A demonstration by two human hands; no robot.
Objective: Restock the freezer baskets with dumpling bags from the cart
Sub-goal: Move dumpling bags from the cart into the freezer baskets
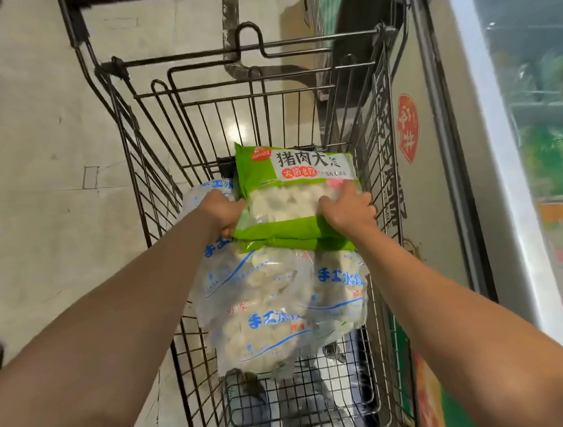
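Inside wire cart, hands gripping glossy green bag

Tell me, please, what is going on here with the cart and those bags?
A person is reaching into a wire shopping cart with both arms. The left hand and right hand grip opposite sides of a green dumpling bag, which lies on top of several clear dumpling bags with blue print. A glass-fronted freezer stands to the right of the cart.

Both hands — left hand, right hand — gripping green dumpling bag over cart
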